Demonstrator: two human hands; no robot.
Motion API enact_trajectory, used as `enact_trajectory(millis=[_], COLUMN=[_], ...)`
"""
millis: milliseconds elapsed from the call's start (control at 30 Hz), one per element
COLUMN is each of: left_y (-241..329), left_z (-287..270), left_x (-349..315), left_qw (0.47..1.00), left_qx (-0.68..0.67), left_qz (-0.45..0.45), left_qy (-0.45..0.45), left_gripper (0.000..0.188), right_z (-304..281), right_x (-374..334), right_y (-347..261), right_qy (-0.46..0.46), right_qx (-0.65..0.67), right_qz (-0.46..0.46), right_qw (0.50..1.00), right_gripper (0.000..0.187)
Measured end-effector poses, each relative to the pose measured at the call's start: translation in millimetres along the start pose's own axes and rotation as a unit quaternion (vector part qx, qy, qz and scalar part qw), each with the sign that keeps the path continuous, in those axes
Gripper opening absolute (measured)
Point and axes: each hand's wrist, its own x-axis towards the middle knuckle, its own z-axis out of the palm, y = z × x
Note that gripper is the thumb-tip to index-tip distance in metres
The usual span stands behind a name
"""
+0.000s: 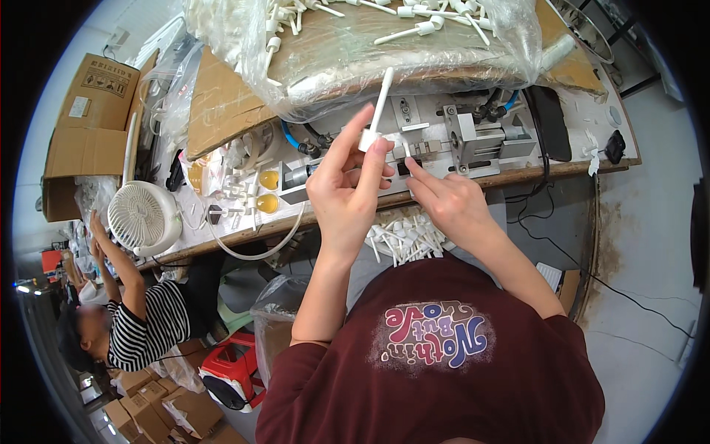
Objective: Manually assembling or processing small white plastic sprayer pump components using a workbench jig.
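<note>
My left hand (346, 174) is raised over the bench edge, thumb and index finger pinching a white capped applicator stick (380, 111), its thin stem pointing up. Lower and to its right, my right hand (447, 198) is beside a metal clamping fixture (473, 139). A small white stick (406, 149) shows at its index fingertip; the rest of that grip is partly hidden. Below my hands, a pile of white applicator sticks (405, 235) lies close to my lap. More of these sticks (408, 32) lie in a clear plastic bag at the back.
A white fan (144, 217) stands at the left, near yellow-domed fittings (268, 203). Air hoses (293, 138) run to the fixture. Cardboard (229, 111) lies under the bag. A co-worker (151, 325) in a striped shirt sits at the left near a red stool (233, 370).
</note>
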Motion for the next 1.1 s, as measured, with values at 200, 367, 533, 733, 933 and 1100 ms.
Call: enact_trajectory(millis=[200,367,533,733,933,1100], left_y=[0,-12,-5,-41,-59,-66], left_z=[-12,-22,-24,-4,9,11], left_x=[-6,-10,-22,-36,-38,-29], left_qw=[0.998,0.993,0.971,0.898,0.847,0.834], left_qx=[0.019,0.078,0.213,0.359,0.458,0.474], left_qz=[0.057,0.085,0.082,0.246,0.257,0.269], left_qy=[0.001,-0.035,-0.067,-0.063,-0.078,-0.090], left_gripper=[0.043,0.040,0.040,0.037,0.029,0.027], right_z=[-7,-11,-45,-47,-47,-43], right_x=[13,18,58,140,159,142], right_y=[6,5,36,113,126,117], right_qy=[-0.038,-0.069,0.040,0.170,0.055,0.142], right_qx=[-0.023,0.006,0.156,-0.053,-0.020,0.133], right_qz=[-0.013,0.002,0.047,0.041,0.050,0.060], right_qw=[0.999,0.998,0.986,0.983,0.997,0.979], right_gripper=[0.024,0.022,0.021,0.022,0.015,0.023])
